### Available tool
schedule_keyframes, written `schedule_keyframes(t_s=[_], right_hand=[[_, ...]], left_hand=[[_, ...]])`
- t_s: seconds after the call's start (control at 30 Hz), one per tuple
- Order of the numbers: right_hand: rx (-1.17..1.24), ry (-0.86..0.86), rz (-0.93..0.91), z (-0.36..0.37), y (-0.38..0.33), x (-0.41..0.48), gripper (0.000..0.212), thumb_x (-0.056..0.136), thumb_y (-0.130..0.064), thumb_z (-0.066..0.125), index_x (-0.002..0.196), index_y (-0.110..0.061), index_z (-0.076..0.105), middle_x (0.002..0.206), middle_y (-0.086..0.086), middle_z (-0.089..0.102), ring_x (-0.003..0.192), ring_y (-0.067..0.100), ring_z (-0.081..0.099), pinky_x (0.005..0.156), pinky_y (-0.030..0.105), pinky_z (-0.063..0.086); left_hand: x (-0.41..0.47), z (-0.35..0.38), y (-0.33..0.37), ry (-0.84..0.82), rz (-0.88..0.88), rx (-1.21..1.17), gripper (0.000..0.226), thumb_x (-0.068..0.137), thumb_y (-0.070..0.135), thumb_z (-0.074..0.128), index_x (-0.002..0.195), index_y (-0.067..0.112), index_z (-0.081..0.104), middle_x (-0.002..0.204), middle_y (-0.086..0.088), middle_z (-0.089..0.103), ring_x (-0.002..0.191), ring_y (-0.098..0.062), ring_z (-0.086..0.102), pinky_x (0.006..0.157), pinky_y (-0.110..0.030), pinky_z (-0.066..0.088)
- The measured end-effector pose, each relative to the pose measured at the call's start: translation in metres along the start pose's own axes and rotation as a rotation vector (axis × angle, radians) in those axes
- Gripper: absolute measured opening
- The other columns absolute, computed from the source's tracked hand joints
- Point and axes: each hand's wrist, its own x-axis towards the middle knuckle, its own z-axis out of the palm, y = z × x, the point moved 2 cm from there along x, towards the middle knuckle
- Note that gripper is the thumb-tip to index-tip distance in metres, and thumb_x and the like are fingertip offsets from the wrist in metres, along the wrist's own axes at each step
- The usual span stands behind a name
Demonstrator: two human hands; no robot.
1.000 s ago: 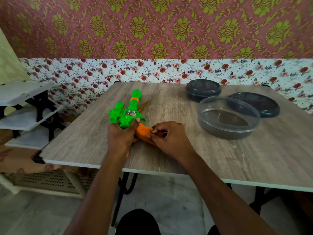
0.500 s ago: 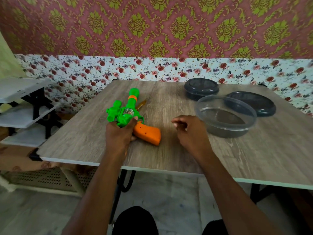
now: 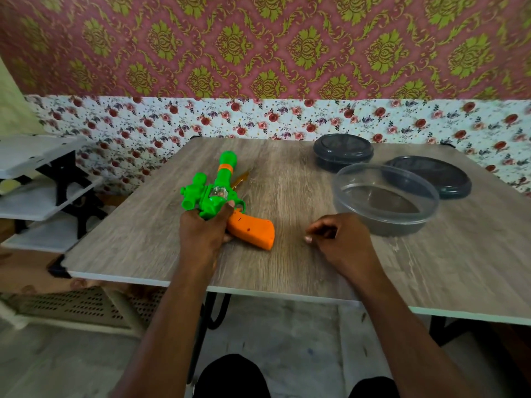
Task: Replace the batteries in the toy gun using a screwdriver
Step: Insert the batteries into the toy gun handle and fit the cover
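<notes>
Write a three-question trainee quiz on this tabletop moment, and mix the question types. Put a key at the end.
1. True or false: the left hand grips the toy gun.
2. Fill in: the right hand is between the gun's ____ handle and the clear container.
3. The screwdriver lies: A) in the right hand; B) on the table beside the gun's barrel; C) inside the clear container.

Key: 1 true; 2 orange; 3 B.
</notes>
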Motion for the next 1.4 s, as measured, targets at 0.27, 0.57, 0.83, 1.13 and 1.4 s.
schedule_keyframes(t_s=[0.27,0.57,0.83,1.13,1.4], right_hand=[[-0.018,-0.043,-0.041,0.008,-0.013,0.008,0.019,0.093,-0.005,0.067,0.081,-0.019,0.065,0.082,-0.009,0.066,0.08,-0.001,0.061,0.069,0.016,0.043],[0.14,-0.079,-0.312,0.03,-0.054,0.032,0.009,0.088,-0.009,0.076,0.086,-0.018,0.078,0.083,-0.009,0.075,0.072,-0.002,0.068,0.072,0.011,0.052],[0.189,-0.097,-0.463,0.049,-0.055,0.023,0.006,0.09,-0.011,0.074,0.09,-0.015,0.071,0.087,-0.014,0.068,0.086,0.0,0.064,0.075,0.009,0.045],[0.127,-0.112,-0.581,0.056,-0.052,0.019,0.006,0.091,-0.006,0.068,0.092,-0.011,0.07,0.095,0.002,0.064,0.089,0.012,0.059,0.079,0.017,0.045],[0.071,-0.111,-0.623,0.069,-0.057,0.023,0.003,0.089,-0.007,0.072,0.092,-0.009,0.07,0.095,0.005,0.059,0.091,0.019,0.057,0.081,0.025,0.047]], left_hand=[[-0.001,0.0,0.002,-0.004,0.017,0.025,0.011,0.089,0.022,0.08,0.091,0.024,0.07,0.092,-0.005,0.077,0.074,-0.015,0.072,0.05,-0.028,0.057],[-0.002,-0.001,0.003,-0.021,0.02,0.013,0.01,0.089,0.021,0.08,0.092,0.024,0.071,0.089,-0.003,0.078,0.079,-0.018,0.076,0.053,-0.029,0.058],[0.003,-0.001,-0.003,-0.033,-0.01,0.014,0.027,0.089,0.022,0.079,0.114,0.013,0.073,0.097,-0.006,0.08,0.085,-0.022,0.078,0.058,-0.033,0.061],[0.004,-0.001,-0.005,-0.039,-0.02,0.02,0.026,0.088,0.024,0.081,0.111,0.015,0.073,0.098,-0.01,0.08,0.088,-0.027,0.079,0.068,-0.047,0.065],[0.003,-0.002,-0.002,0.005,-0.027,0.061,0.015,0.086,0.026,0.083,0.095,0.019,0.074,0.093,-0.011,0.079,0.085,-0.029,0.077,0.065,-0.04,0.065]])
